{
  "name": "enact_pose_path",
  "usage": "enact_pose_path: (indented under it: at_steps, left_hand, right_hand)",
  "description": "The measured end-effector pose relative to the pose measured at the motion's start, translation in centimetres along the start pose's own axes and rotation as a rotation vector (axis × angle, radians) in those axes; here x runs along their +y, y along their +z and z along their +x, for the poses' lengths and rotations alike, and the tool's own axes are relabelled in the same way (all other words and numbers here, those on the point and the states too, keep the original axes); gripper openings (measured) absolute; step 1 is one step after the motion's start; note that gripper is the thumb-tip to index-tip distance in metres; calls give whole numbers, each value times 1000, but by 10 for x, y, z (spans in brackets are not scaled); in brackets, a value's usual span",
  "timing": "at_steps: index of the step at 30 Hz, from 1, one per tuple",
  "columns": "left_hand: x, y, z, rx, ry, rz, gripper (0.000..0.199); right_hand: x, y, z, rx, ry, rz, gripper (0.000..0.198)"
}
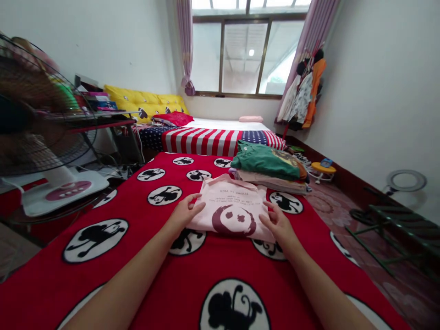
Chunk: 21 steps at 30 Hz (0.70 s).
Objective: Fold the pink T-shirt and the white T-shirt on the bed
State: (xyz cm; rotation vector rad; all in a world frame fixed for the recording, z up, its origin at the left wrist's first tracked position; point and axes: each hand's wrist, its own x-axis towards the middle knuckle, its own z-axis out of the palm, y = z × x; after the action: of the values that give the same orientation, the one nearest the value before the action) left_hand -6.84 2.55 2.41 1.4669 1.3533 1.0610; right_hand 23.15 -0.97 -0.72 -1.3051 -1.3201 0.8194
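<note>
Folded pink garment [240,204], just in front of clothes stack [268,162].
Left hand [185,211], right hand [279,224] touch side edges; can't tell if clamped. Likely light, soft, floppy; hold both sides.

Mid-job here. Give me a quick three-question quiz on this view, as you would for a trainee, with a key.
1. Multiple choice: what is the main colour of the top garment on the folded stack?
A) orange
B) green
C) yellow

2. True or false: the left hand and the right hand are at opposite sides of the pink garment.

3. Short answer: which lies nearer the window, the pink garment or the folded stack?

Key: 1. B; 2. true; 3. the folded stack.
</note>
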Motion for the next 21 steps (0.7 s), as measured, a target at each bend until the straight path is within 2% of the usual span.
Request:
enact_pose_path:
  at_steps: [4, 7, 9, 11, 14, 16, 19, 21]
  left_hand:
    - [-4, 1, -4, -77, 113, 161, 50]
    - [-11, 6, 2, -83, 141, 202, 44]
    - [-8, 6, 2, -86, 137, 173, 46]
    - [2, 1, -6, -118, 126, 154, 50]
    - [21, -15, -36, -284, 112, 170, 59]
    - [29, -29, -63, -451, 96, 205, 59]
    - [28, -47, -96, -714, 6, 286, 47]
    - [25, -55, -100, -796, -85, 295, 45]
  right_hand:
    - [-4, 6, -4, -38, -102, -281, 49]
    - [-8, 10, 0, -18, -137, -329, 42]
    - [-17, 8, 1, -28, -86, -307, 43]
    - [-31, 1, -5, -95, 21, -241, 50]
    - [-51, -12, -34, -224, 112, -98, 62]
    - [-59, -20, -65, -334, 127, -56, 59]
    - [-63, -31, -103, -524, 186, -85, 51]
    - [-67, -38, -106, -583, 226, -123, 51]
